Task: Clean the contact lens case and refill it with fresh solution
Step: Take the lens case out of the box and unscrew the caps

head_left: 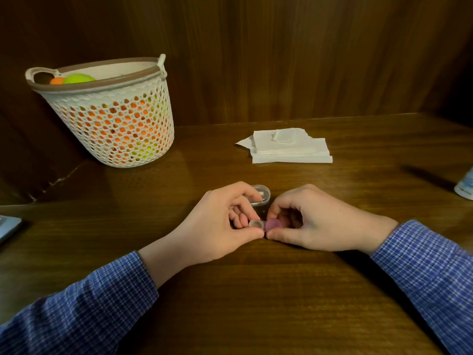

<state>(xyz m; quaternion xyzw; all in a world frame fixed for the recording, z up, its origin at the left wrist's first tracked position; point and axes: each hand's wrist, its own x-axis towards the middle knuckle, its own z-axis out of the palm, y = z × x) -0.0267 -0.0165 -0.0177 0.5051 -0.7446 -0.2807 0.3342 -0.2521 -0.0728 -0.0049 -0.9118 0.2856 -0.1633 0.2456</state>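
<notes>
The table (256,290) is dark brown wood with stripes, the sleeves (76,303) are blue with white checks, the basket (112,116) is white with orange and green showing through its holes, the tissues (289,147) are white, and one cap (273,223) is purple.

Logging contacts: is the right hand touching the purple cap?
Touching. The head view shows the right hand pinching the purple cap between thumb and fingers.

A dark wooden table (256,290) with visible grain fills the lower view, and its surface carries a soft sheen. Behind it rises a wall (281,60) of dark vertical wood panelling. The light is warm and dim, and the upper corners of the scene fall into deep shadow.
</notes>
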